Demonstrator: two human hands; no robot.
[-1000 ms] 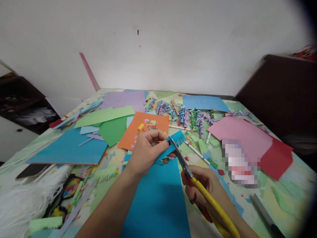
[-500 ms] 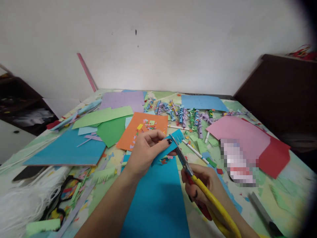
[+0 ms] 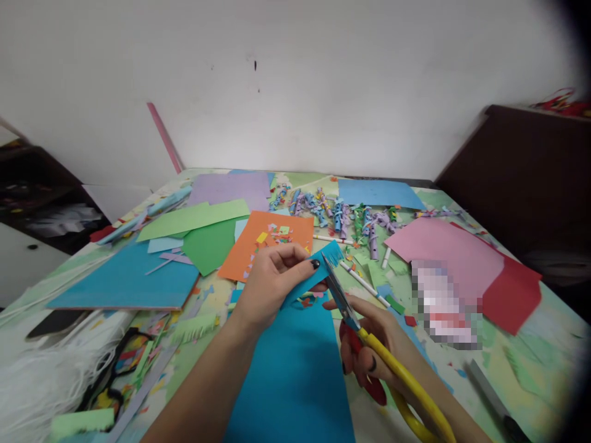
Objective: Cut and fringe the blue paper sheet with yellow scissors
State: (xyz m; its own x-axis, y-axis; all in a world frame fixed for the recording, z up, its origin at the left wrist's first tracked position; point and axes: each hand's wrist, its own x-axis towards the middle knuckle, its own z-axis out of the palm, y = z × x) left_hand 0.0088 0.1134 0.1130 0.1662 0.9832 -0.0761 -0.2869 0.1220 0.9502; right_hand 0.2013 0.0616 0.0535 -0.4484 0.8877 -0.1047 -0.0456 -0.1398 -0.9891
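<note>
My left hand [image 3: 272, 280] pinches a blue paper strip [image 3: 305, 283] between thumb and fingers. Narrow cuts form a fringe [image 3: 334, 252] at the strip's far right end. My right hand [image 3: 373, 338] is wrapped around scissors [image 3: 357, 329] with yellow and red handles. Their blades lie at the strip just left of the fringe, pointing up and left, close to my left thumb. Below both hands lies a larger sheet of blue paper [image 3: 290, 375]. Behind the strip, small coloured paper scraps rest on an orange sheet [image 3: 295, 231].
Several decorated paper tubes [image 3: 339, 215] stand toward the wall. Pink paper [image 3: 443, 252] and red paper [image 3: 512, 295] lie on the right, with a grey-bladed cutter [image 3: 489, 387] nearer. On the left are a blue stack [image 3: 124, 283], green sheets [image 3: 212, 240] and white string [image 3: 41, 387].
The scissors have shifted slightly along the strip's edge, and my right hand's fingers have moved on the handles. My left hand keeps the strip nearly in place. The view has tilted a little.
</note>
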